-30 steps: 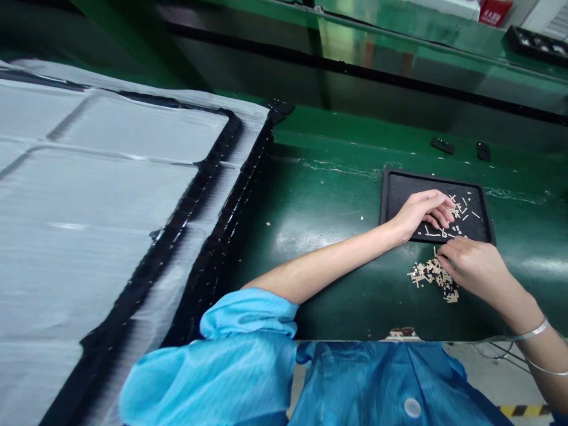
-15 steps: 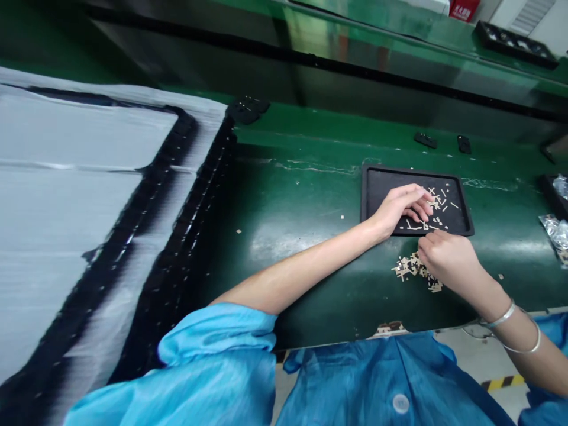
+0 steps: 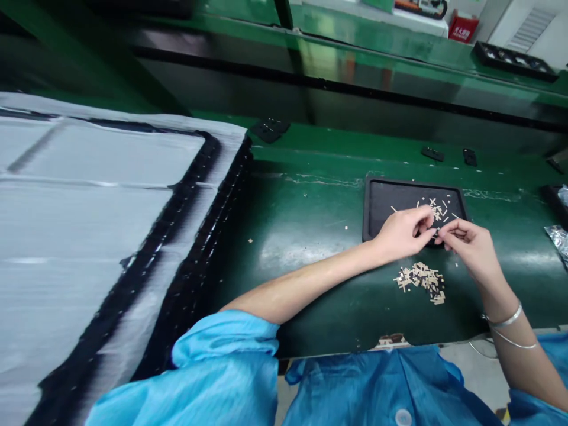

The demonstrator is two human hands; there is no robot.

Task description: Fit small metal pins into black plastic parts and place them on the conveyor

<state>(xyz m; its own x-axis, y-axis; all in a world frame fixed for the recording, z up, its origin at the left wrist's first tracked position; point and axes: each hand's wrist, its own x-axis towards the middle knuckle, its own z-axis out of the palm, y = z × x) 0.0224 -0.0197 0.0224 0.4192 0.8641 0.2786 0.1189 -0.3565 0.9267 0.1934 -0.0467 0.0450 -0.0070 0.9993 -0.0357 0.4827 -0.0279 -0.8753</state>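
Note:
A shallow black tray (image 3: 371,207) lies on the green table (image 3: 310,219), with many small pale pieces scattered over its right part. My left hand (image 3: 406,232) is over the tray's front edge, thumb and fingers bent toward a pinch. Close beside it, my right hand (image 3: 473,244) has its thumb and forefinger together at the tray's front right. The fingertips of both hands nearly meet; anything between them is too small to make out. In front of the tray lies a loose pile of pale and dark little pieces (image 3: 420,278).
Large white, black-edged stacked sheets (image 3: 97,219) fill the left side. Small black parts (image 3: 270,129) and two more (image 3: 432,154) lie along the back. A dark tray (image 3: 515,60) rests on the upper shelf. Clear plastic bags (image 3: 557,239) are at the right edge.
My right hand has risen from the pile to the tray's front edge, uncovering the pile. My left hand has turned and bent its fingers, its fingertips now near the right hand's. The view has shifted slightly.

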